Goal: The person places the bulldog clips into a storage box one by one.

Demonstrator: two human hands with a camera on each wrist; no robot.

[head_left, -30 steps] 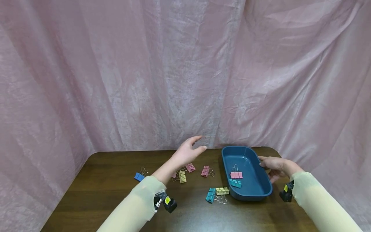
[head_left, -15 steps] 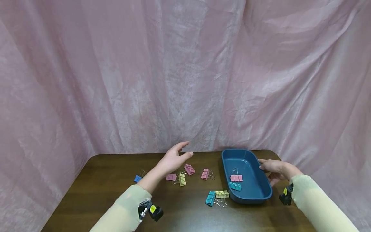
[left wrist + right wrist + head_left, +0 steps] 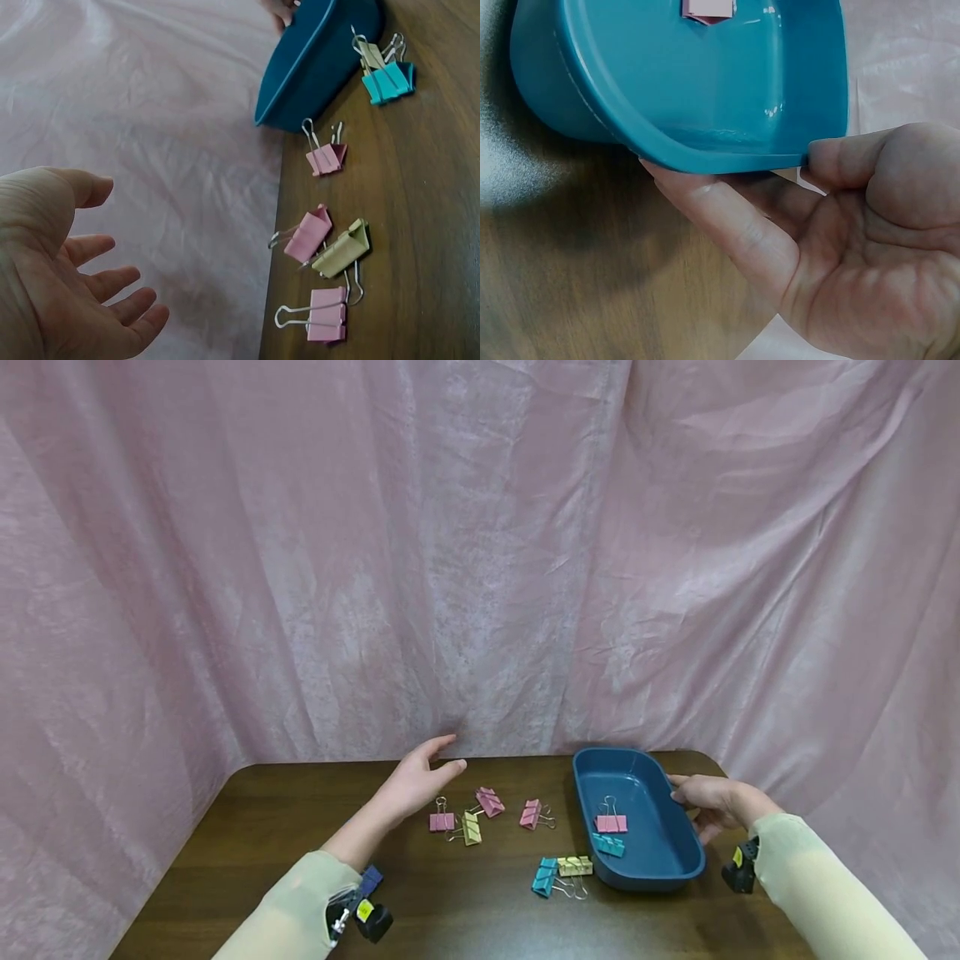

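Note:
My left hand (image 3: 411, 783) hovers over the back of the table, fingers spread and holding nothing. Nearest it lie a pink binder clip (image 3: 442, 822), a second pink clip (image 3: 490, 802) and a yellow clip (image 3: 471, 828); the left wrist view shows the same yellow clip (image 3: 342, 249) between the two. My right hand (image 3: 712, 799) holds the right side of a blue tray (image 3: 660, 810), thumb (image 3: 840, 159) at the rim and fingers against the outer wall. Inside the tray lie a pink clip (image 3: 611, 823) and a teal clip (image 3: 608, 844).
Left of the tray is another pink clip (image 3: 531, 814). At its near left corner a yellow clip (image 3: 574, 866) and a teal clip (image 3: 545, 877) lie together. Something dark blue (image 3: 371, 880) shows beside my left wrist. A pink curtain (image 3: 465, 560) hangs behind the table.
My left hand has moved left and slightly down, uncovering the pink and yellow clips. The left arm now hides the blue clip seen earlier. My right hand stays at the tray.

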